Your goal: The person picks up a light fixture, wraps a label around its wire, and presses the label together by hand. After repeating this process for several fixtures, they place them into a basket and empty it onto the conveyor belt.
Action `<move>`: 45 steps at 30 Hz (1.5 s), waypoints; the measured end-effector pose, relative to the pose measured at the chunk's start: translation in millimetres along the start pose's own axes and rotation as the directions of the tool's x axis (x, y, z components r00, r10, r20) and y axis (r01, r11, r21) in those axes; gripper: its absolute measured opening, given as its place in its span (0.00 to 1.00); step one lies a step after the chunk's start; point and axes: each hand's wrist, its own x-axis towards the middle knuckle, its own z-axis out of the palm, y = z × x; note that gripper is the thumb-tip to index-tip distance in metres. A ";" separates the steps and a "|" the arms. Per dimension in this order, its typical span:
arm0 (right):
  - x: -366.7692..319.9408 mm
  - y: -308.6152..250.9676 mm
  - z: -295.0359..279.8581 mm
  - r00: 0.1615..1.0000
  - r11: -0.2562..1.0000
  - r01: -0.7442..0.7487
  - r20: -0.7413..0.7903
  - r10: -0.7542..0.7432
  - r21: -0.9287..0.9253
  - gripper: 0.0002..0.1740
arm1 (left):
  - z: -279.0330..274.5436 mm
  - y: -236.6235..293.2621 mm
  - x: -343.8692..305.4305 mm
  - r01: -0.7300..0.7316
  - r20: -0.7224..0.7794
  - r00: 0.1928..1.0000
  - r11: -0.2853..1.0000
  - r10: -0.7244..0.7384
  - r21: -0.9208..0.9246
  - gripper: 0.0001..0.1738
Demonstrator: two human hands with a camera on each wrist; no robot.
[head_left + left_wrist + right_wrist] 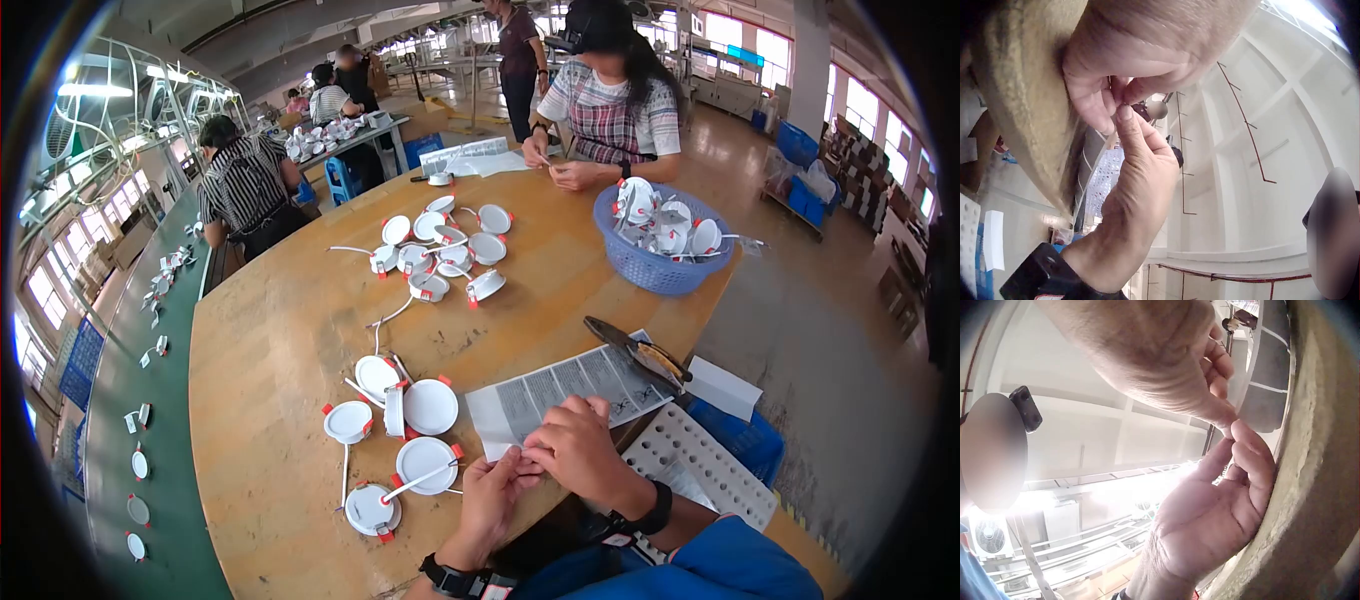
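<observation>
Left hand (490, 495) and right hand (582, 452) pinch the sheet (560, 392) at its corner, where uneven pulling could crease or tear it.

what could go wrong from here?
Pliers: they lie across the sheet near the table edge; a tug on the sheet might drag them off.

Basket: heaped with lamps and close to the edge; a knock could spill some.

Cable: it crosses a neighbouring lamp, so picking up either could shift the other.
</observation>
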 end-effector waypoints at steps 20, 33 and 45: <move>3.4 5.1 -1.9 0.987 0.999 -0.006 0.160 0.000 0.037 0.04 | 4.6 -2.9 -2.0 -0.039 -0.058 0.997 0.995 0.045 0.093 0.11; 6.7 5.8 -8.4 0.980 0.999 -0.007 0.200 -0.003 0.046 0.03 | 3.3 -3.0 -2.2 -0.042 -0.024 0.999 0.994 0.044 0.105 0.10; 8.2 3.6 -9.7 0.982 0.999 0.008 0.189 -0.014 0.034 0.05 | 1.9 -3.7 -1.1 -0.035 -0.020 0.999 0.994 0.038 0.106 0.10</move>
